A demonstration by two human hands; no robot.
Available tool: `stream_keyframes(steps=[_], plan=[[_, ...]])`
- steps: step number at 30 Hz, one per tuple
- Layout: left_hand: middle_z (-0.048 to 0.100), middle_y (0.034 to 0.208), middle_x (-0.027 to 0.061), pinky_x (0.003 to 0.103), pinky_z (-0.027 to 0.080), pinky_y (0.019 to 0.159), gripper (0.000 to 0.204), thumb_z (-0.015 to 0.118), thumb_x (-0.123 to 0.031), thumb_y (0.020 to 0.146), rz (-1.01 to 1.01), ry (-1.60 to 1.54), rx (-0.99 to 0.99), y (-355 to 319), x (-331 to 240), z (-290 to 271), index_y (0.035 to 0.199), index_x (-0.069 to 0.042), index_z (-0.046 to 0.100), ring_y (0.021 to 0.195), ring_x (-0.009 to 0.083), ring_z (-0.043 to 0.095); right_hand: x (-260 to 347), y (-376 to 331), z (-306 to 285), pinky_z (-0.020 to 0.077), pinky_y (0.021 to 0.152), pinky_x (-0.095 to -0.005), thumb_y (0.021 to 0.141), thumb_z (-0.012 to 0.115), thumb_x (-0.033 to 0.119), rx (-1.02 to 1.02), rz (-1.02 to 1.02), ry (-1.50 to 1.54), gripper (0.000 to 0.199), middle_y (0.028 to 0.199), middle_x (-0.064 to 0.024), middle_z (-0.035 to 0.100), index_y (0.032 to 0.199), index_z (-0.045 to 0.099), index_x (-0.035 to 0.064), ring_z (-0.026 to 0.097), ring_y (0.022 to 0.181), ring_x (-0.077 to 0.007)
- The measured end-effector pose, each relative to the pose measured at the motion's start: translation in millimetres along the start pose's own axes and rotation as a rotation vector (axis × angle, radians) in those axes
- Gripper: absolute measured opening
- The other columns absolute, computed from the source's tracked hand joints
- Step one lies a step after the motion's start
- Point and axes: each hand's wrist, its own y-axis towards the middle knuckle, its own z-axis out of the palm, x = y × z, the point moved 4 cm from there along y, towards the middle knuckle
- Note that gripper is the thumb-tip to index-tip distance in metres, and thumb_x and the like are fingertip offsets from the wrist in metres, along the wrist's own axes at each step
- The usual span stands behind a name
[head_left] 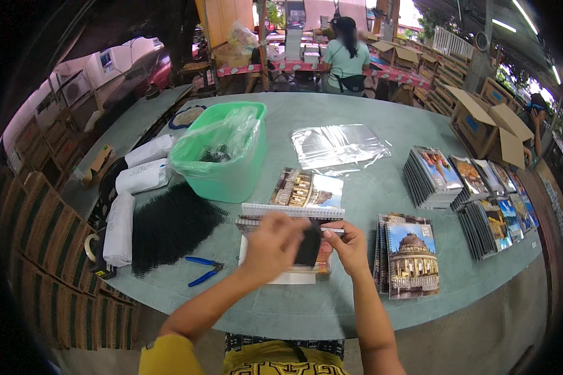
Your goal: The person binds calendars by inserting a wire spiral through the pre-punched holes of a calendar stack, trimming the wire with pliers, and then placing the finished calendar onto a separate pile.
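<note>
The person's left hand [274,240] and right hand [350,245] are close together over a notebook [306,195] with a white wire spiral edge. The notebook lies on the smooth green table [381,125], right in front of the person. Both hands pinch a small dark flat piece [309,245] between them. The left hand is curled around its left side and looks a bit blurry. The right hand holds its right edge with bent fingers. I cannot tell what the dark piece is made of.

The notebook cover is shiny and has a picture of a big building on it. Under the hands there is a white sheet [281,275].

To the left lies a big fluffy heap of black wire coils [169,228]. Just below it are pliers [204,270] with blue handles. Beside the heap are long white paper rolls [120,228].

A green plastic tub [231,178] stands behind the heap. It has a thin see-through bag inside it, and some black coils sit in the bag.

A flat pile of clear plastic sleeves [338,145] lies farther back. To the right there are stacks of notebooks [411,259] with colourful picture covers, some leaning in rows. Brown cardboard boxes [491,128] stand open at the far right edge.
</note>
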Motion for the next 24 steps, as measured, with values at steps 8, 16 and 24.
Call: stream_keyframes(steps=[8, 16, 24], plan=[[0.051, 0.088, 0.0102, 0.035, 0.046, 0.065, 0.031, 0.067, -0.001, 0.071, 0.0, -0.058, -0.151, 16, -14, -8, 0.101, -0.009, 0.064, 0.075, 0.0254, 0.055, 2, -6, 3, 0.0405, 0.076, -0.0248, 0.095, 0.04, 0.04, -0.025, 0.058, 0.111, 0.05, 0.088, -0.0085, 0.064, 0.1, 0.063, -0.0039, 0.056, 0.081, -0.0126], [0.055, 0.087, 0.0128, 0.04, 0.047, 0.071, 0.024, 0.064, -0.007, 0.076, -0.128, -0.135, -0.148, 22, -19, 7, 0.099, -0.009, 0.064, 0.082, 0.0306, 0.057, 0, -10, -1, 0.04, 0.084, -0.0269, 0.096, 0.039, 0.043, -0.02, -0.041, -0.033, 0.052, 0.093, -0.0082, 0.065, 0.1, 0.064, -0.0033, 0.056, 0.089, -0.0148], [0.056, 0.093, 0.0098, 0.04, 0.046, 0.076, 0.027, 0.067, -0.023, 0.079, -0.018, -0.145, 0.48, -81, -10, 67, 0.103, -0.011, 0.064, 0.092, 0.0295, 0.056, 9, -9, 5, 0.0457, 0.081, -0.0268, 0.086, 0.06, 0.016, 0.059, -0.185, -0.132, 0.02, 0.092, -0.0076, 0.068, 0.097, 0.067, 0.0008, 0.06, 0.089, -0.0132]])
